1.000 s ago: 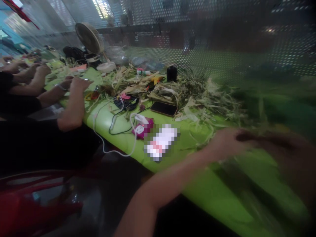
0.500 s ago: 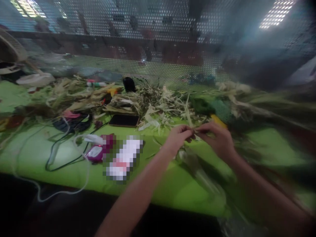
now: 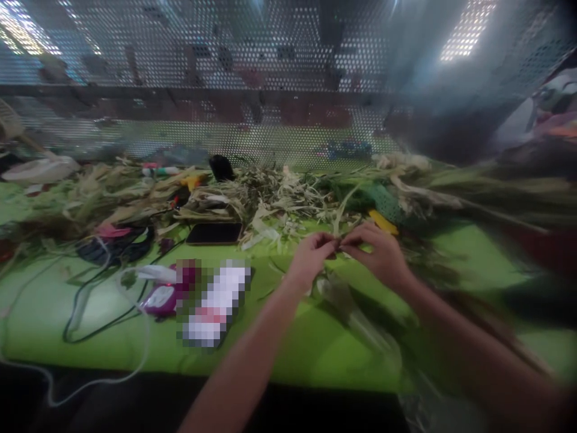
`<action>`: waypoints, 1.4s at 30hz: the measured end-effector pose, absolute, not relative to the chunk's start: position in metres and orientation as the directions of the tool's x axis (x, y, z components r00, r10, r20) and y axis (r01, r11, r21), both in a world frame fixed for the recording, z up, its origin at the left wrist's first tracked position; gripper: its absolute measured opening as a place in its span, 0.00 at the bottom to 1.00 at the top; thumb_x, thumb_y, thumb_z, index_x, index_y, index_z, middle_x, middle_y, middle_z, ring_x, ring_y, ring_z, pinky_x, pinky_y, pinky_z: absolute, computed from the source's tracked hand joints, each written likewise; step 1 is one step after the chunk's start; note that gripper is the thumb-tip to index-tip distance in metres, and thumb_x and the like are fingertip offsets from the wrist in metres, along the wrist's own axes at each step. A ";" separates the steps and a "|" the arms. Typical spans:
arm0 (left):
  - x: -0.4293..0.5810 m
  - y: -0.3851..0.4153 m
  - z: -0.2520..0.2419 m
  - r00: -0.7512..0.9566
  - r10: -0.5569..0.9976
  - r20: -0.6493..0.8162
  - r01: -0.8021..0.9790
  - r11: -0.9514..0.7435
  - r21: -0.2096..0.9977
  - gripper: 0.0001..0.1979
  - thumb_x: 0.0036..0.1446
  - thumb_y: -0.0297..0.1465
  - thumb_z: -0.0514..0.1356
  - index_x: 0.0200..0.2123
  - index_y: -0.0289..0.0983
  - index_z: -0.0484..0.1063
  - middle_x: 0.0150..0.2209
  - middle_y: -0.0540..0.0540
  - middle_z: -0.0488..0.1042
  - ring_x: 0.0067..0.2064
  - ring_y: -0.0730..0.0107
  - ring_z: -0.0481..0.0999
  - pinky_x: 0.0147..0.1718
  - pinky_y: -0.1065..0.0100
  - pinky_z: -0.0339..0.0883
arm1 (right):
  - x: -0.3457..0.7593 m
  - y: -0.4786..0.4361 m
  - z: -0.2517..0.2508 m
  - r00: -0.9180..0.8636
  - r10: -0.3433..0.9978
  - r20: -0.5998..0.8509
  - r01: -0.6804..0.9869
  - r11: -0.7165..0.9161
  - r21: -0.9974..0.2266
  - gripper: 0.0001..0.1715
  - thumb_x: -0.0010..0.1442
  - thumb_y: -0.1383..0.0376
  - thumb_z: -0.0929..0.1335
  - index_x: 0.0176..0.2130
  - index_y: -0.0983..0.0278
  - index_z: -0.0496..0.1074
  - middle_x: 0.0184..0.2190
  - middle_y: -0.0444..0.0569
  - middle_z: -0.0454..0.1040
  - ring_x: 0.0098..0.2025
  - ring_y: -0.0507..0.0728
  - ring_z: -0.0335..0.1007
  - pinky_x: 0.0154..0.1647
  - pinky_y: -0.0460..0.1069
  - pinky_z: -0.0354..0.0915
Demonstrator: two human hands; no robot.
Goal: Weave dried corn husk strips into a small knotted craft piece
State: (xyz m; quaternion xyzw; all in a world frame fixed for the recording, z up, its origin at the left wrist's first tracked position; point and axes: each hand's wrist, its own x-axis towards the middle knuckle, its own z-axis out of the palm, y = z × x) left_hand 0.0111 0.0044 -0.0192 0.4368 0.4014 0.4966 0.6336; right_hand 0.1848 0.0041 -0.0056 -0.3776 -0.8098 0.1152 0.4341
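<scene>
My left hand [image 3: 311, 260] and my right hand [image 3: 376, 249] meet fingertip to fingertip above the green tabletop, both pinched closed. A pale dried husk strip [image 3: 341, 211], looking like corn husk, stands up from between their fingertips. What exactly lies inside the pinch is small and partly covered by the fingers. Beneath the hands a longer bundle of pale husk [image 3: 354, 310] lies slanting toward the front edge of the table. Behind the fingers spreads a heap of torn husk strips [image 3: 293, 195].
To the left lie a dark phone [image 3: 214, 233], a purple wipes packet [image 3: 164, 299], a blurred-out white phone-shaped item [image 3: 219, 307] and loose cables [image 3: 146, 346]. A green mesh item [image 3: 386, 201] and a yellow object [image 3: 383, 222] sit behind my right hand. A perforated metal screen [image 3: 252, 132] rises at the back.
The view has turned slightly, so everything sits a little further left and lower. Both hands keep their pinch at the husk strip, with little other movement.
</scene>
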 end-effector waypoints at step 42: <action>0.008 -0.002 -0.019 0.256 0.939 0.231 0.157 -0.276 0.948 0.04 0.58 0.31 0.58 0.32 0.37 0.71 0.30 0.50 0.70 0.33 0.71 0.67 0.33 0.70 0.59 | 0.178 0.009 -0.011 -0.167 0.975 0.149 0.000 0.151 -0.989 0.22 0.44 0.54 0.78 0.33 0.64 0.73 0.28 0.45 0.73 0.32 0.54 0.69 0.35 0.50 0.66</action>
